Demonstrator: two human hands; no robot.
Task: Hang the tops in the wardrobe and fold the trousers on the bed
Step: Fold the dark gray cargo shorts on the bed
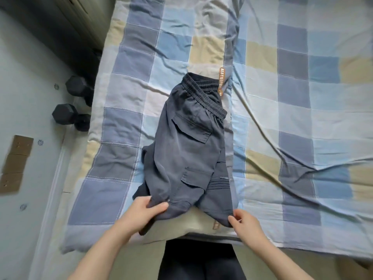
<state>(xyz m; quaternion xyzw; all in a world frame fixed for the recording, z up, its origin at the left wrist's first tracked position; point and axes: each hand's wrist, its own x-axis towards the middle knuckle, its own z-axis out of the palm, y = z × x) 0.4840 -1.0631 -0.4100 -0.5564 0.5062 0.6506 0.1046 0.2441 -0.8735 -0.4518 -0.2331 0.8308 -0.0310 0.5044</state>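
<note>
Dark grey cargo trousers [191,150] lie lengthwise on the bed [302,98], elastic waistband at the far end, pocket flaps facing up, legs doubled over near me. My left hand [144,212] grips the near left fold of the fabric, thumb on top. My right hand [245,222] pinches the near right corner of the trousers at the bed's front edge. An orange printed strap [221,81] pokes out beside the waistband.
The bed carries a wrinkled blue, grey and cream checked quilt. On the floor to the left stand two black hex dumbbells [70,110] and a strip of cardboard [15,164]. A dark cabinet [80,27] fills the upper left corner.
</note>
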